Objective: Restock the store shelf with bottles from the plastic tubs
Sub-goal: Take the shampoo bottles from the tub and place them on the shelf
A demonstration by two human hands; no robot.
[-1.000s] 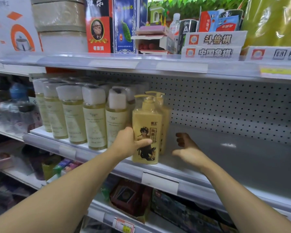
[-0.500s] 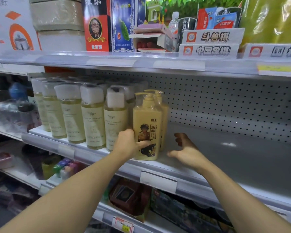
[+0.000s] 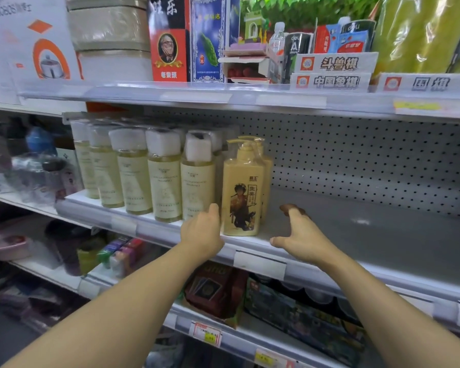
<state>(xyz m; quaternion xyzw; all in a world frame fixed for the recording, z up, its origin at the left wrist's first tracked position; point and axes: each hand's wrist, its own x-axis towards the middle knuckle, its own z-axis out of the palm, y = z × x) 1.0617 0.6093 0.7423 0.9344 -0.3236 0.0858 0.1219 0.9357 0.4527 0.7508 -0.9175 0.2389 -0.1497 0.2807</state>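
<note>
Head view shows the yellow pump bottle (image 3: 243,192) upright at the shelf (image 3: 356,243) front, just placed, I'd say. Left hand (image 3: 203,233) rests beside it, fingers loose; right hand (image 3: 299,235) spread, empty. Next: fetch another from the tubs, unseen here.

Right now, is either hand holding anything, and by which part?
Nothing is held. The left hand is beside the yellow pump bottle, thumb off it; the right hand is open, apart.

Rear pump bottle (image 3: 266,166) (mostly hidden)
</note>
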